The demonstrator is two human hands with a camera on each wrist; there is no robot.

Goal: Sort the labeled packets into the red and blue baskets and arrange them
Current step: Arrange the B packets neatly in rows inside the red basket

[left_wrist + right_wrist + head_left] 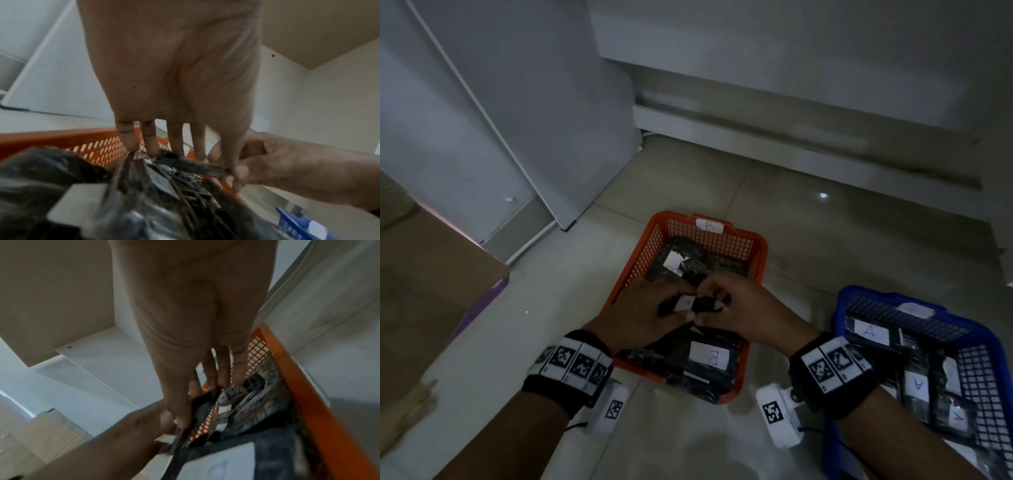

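Both hands meet above the middle of the red basket (pixel 753 240) and hold one small dark packet (pixel 690 304) with a white label. My left hand (pixel 654 308) pinches its left end; my right hand (pixel 732 311) pinches its right end. From the left wrist, the packet (pixel 193 165) shows as a thin dark strip between both thumbs. The right wrist view shows the packet (pixel 203 404) edge-on under my fingers. The basket holds several dark packets, one (pixel 710 356) labeled B. The blue basket (pixel 859 298) at the right holds packets labeled A (pixel 871 333).
Both baskets stand on a pale tiled floor. A white cabinet panel (pixel 517 120) leans at the left, and a white plinth (pixel 791 137) runs behind. A brown cardboard box (pixel 431 274) sits at the far left.
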